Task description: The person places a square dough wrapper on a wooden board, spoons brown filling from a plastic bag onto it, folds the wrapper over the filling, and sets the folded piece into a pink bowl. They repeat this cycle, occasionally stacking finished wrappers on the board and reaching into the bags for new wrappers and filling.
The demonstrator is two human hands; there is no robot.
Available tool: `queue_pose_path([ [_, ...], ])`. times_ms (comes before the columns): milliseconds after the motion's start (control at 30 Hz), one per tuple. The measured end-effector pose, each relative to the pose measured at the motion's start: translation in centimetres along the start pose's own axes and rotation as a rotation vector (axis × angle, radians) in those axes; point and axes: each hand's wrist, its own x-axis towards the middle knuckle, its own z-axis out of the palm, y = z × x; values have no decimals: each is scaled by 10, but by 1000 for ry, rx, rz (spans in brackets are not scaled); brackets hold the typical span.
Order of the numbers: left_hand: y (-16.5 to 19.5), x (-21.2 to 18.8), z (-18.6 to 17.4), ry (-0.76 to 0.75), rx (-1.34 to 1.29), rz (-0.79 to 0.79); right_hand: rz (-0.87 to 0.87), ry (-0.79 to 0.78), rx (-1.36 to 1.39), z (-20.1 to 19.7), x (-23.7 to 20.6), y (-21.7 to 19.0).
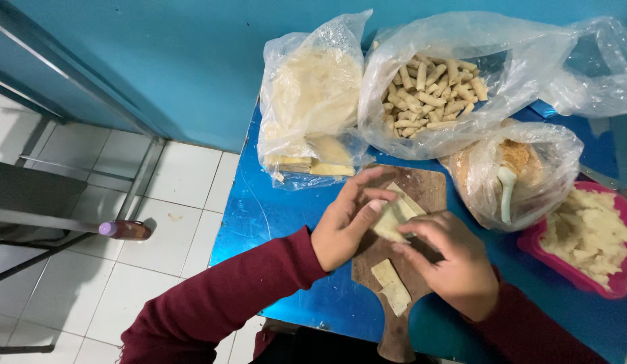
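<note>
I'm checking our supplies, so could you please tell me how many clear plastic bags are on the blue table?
4: wrapper bag at back left, bag of rolls beside it, crumb bag right of the board, crumpled bag far right, partly cut off.

Wall (158,61): teal, smooth, evenly lit, rising behind the hands. Floor (185,175): white square tiles with grey grout, left of the hands. Metal frame (70,84): grey bars slanting along the wall's base, far left. Table (259,209): glossy blue top beneath the hands.
</note>
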Motion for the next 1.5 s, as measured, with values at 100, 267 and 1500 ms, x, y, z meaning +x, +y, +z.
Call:
queue_pose_path([
  [100,6,-2,0,-20,-173,-61,168,52,65,0,-4,2],
  [267,10,-3,7,5,-16,-36,279,70,81,6,-9,14],
  [1500,18,-2,-7,138,904,129,-135,-39,-303,-4,-1,-2],
])
